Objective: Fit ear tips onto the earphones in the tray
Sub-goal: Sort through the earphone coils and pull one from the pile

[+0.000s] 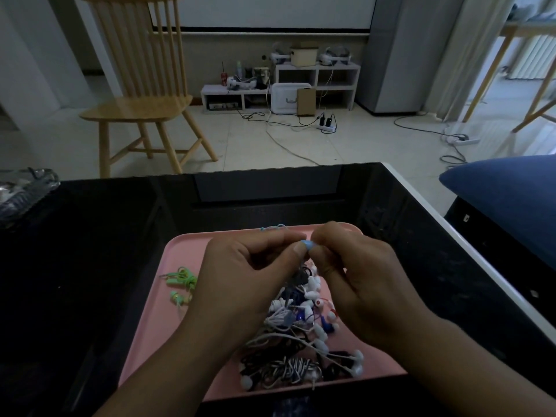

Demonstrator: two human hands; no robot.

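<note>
Tray pink, on glossy black table with white edge. Small piece pinched between fingertips light blue. One earphone set bright green. Tangled pile mixes white, black, dark blue, red-and-white buds; one cord striped black and white. Chair pale wood. Floor off-white tile. Cushion navy.

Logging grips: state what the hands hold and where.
Both hands pinch a small blue ear tip between their fingertips above the tray; whether an earphone is in it is hidden.
</note>
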